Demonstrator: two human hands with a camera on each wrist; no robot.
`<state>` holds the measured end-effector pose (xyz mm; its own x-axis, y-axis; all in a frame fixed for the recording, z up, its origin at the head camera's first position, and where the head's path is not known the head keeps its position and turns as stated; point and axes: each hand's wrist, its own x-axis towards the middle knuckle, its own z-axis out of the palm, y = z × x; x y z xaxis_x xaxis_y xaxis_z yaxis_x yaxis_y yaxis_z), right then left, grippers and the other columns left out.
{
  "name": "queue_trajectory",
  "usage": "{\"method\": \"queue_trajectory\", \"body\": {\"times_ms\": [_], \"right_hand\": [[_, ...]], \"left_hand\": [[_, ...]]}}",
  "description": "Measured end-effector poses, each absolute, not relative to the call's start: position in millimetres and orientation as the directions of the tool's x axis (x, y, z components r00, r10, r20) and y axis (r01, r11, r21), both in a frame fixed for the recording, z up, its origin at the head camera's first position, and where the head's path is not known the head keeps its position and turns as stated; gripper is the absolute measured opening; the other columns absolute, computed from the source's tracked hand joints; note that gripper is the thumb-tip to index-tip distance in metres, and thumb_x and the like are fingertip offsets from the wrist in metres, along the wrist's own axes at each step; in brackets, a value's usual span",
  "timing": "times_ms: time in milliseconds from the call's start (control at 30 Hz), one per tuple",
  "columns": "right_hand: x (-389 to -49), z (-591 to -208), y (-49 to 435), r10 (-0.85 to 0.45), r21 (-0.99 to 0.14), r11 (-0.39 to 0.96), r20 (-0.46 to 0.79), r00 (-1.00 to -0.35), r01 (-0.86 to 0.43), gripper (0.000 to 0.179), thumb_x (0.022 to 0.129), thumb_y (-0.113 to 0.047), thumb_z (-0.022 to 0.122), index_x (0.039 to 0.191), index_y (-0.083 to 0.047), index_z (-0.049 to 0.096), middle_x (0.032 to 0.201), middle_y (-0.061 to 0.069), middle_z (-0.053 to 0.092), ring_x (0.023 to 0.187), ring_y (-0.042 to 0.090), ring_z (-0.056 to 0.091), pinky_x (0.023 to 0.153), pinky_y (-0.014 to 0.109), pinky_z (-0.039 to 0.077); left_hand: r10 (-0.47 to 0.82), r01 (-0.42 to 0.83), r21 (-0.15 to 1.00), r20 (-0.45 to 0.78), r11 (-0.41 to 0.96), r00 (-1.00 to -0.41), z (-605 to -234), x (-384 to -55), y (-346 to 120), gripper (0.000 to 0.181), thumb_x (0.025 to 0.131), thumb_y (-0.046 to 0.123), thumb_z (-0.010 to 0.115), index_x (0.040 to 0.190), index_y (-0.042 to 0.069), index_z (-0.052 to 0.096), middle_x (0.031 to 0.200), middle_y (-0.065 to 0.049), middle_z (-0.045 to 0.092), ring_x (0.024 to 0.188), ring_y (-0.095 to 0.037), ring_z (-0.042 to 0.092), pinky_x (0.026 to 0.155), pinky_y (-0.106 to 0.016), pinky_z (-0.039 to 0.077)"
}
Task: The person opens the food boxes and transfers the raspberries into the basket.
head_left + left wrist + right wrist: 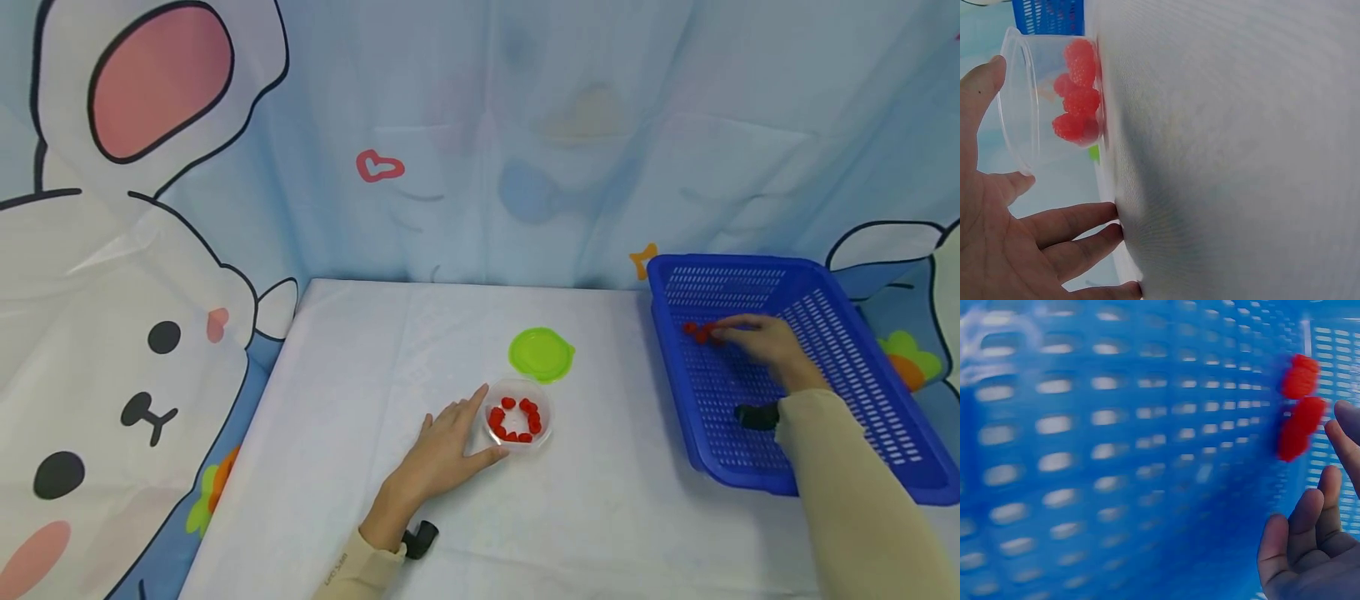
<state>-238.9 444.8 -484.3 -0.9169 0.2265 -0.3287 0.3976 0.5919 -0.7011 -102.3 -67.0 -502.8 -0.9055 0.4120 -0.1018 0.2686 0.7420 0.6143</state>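
A small clear plastic cup (551, 417) with several red raspberries (498, 414) in it stands on the white table. My left hand (442, 450) lies beside it, thumb and index finger spread fairly straight and touching its rim. In the left wrist view, the other fingertips (1113, 231) rest on the cloth, and raspberries (1079, 103) show through the cup wall. Inside the blue basket (708, 433), my right hand (765, 343) is at a few more raspberries (701, 335). The right wrist view shows its thumb and index fingertips close beside these raspberries (1300, 419), fingers loosely bent.
A green round lid (540, 354) lies flat just behind the cup. The blue basket's raised walls surround my right hand at the table's right side. A printed curtain (465, 208) hangs behind the table.
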Motion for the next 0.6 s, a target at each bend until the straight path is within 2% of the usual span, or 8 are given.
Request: {"method": "queue_trajectory", "body": {"times_ms": [133,233,367,433,500,600], "right_hand": [[-238,-469,437,0.266,-0.733,0.581,-0.241,-0.934,0.354,0.064,0.1,-0.045,0.057,0.142,0.003,0.05,0.154,0.031,0.032,0.136,0.051,0.03,0.102,0.067,0.031],[-234,-448,424,0.247,-0.756,0.581,-0.19,-0.95,0.302,0.067,0.098,-0.052,0.056,0.142,-0.001,0.053,0.153,0.028,0.034,0.138,0.05,0.03,0.103,0.069,0.028],[-222,-416,397,0.199,-0.764,0.608,-0.119,-0.973,0.218,0.068,0.096,-0.057,0.057,0.138,-0.003,0.056,0.142,0.024,0.042,0.132,0.048,0.035,0.099,0.067,0.031],[-214,-400,379,0.17,-0.755,0.632,-0.086,-0.982,0.175,0.067,0.096,-0.056,0.058,0.136,-0.003,0.058,0.135,0.02,0.045,0.124,0.045,0.04,0.093,0.063,0.036],[-205,-387,361,0.138,-0.748,0.651,-0.056,-0.989,0.133,0.065,0.095,-0.056,0.059,0.135,-0.005,0.06,0.129,0.014,0.048,0.114,0.039,0.045,0.083,0.054,0.042],[-193,-374,337,0.091,-0.737,0.672,-0.014,-0.996,0.072,0.059,0.095,-0.055,0.061,0.132,-0.009,0.064,0.119,0.009,0.055,0.095,0.029,0.049,0.067,0.039,0.04]], "left_hand": [[0.413,0.266,0.615,-0.107,0.742,-0.905,-503,-103,-66,0.094,0.089,0.068,0.059,0.162,0.03,0.015,0.155,-0.01,0.04,0.144,-0.031,0.033,0.111,-0.068,0.019],[0.413,0.267,0.611,-0.109,0.745,-0.904,-504,-103,-66,0.094,0.089,0.069,0.059,0.162,0.03,0.015,0.155,-0.01,0.04,0.144,-0.031,0.033,0.111,-0.068,0.019],[0.413,0.269,0.608,-0.108,0.747,-0.904,-504,-102,-66,0.093,0.089,0.07,0.058,0.162,0.03,0.015,0.155,-0.011,0.04,0.144,-0.032,0.033,0.111,-0.068,0.019],[0.415,0.272,0.61,-0.104,0.744,-0.904,-504,-102,-67,0.093,0.089,0.07,0.058,0.162,0.03,0.015,0.155,-0.011,0.04,0.143,-0.032,0.034,0.111,-0.068,0.019],[0.416,0.272,0.61,-0.104,0.744,-0.903,-504,-103,-67,0.093,0.089,0.07,0.058,0.162,0.03,0.015,0.155,-0.011,0.04,0.143,-0.032,0.034,0.111,-0.068,0.019],[0.415,0.27,0.61,-0.107,0.745,-0.903,-503,-102,-67,0.094,0.089,0.07,0.058,0.162,0.03,0.015,0.155,-0.011,0.04,0.143,-0.032,0.034,0.111,-0.068,0.02]]}}
